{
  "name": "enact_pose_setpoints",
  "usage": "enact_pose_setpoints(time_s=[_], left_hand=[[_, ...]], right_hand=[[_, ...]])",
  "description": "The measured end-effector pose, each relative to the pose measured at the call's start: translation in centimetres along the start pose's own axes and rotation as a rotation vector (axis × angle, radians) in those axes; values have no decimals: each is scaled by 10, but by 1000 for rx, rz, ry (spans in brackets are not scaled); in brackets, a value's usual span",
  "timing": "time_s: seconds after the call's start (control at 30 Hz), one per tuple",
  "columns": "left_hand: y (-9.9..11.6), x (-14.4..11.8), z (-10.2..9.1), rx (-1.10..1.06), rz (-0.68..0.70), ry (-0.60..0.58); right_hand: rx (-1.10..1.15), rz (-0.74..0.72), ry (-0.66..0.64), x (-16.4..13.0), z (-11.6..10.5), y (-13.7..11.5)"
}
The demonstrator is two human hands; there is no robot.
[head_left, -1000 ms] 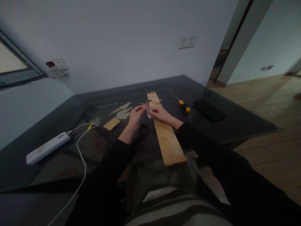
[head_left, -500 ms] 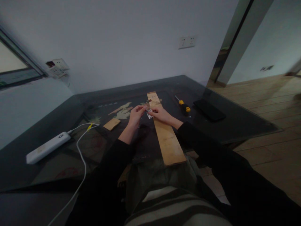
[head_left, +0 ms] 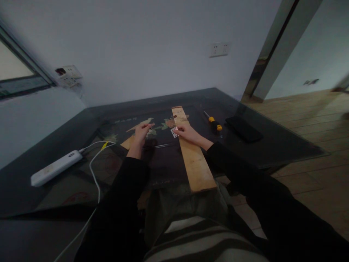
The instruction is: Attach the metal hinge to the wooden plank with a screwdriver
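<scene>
A long wooden board [head_left: 195,160] lies lengthwise on the dark table, its near end reaching over the front edge. My right hand [head_left: 188,134] rests on it, thumb and fingers closed on a small light metal plate with dark holes [head_left: 174,132], which looks like a hinge. This plate sits at the board's left edge, partly covered by my fingers. Off to the left, apart from the board, my left hand [head_left: 141,134] is pinched closed above the table; anything between its fingertips is too small to make out. A small wooden piece [head_left: 127,142] is partly hidden behind it.
A yellow and black screwdriver [head_left: 214,122] lies right of the board, beside a black phone-like slab [head_left: 243,128]. At left are a white power strip [head_left: 57,168] and its white cable [head_left: 95,178]. The glossy tabletop [head_left: 283,147] has a flower pattern and meets the wall.
My left hand has moved left, away from the metal plate, and now partly covers the small wooden piece. My right hand stays on the plate and board.
</scene>
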State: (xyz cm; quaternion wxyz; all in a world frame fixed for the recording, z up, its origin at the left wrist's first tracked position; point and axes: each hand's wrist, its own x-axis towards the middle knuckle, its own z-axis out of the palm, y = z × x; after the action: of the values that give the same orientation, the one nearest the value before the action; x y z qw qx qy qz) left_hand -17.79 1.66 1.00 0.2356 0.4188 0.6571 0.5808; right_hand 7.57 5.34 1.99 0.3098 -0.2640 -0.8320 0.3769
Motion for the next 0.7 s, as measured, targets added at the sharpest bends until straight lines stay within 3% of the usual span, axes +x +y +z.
enact_pose_setpoints(time_s=[0.33, 0.7], left_hand=[[-15, 5, 7, 546, 106, -84], [-31, 8, 10, 737, 264, -165]], right_hand=[[-21, 3, 2, -1, -2, -3], [-10, 24, 19, 1, 2, 0]])
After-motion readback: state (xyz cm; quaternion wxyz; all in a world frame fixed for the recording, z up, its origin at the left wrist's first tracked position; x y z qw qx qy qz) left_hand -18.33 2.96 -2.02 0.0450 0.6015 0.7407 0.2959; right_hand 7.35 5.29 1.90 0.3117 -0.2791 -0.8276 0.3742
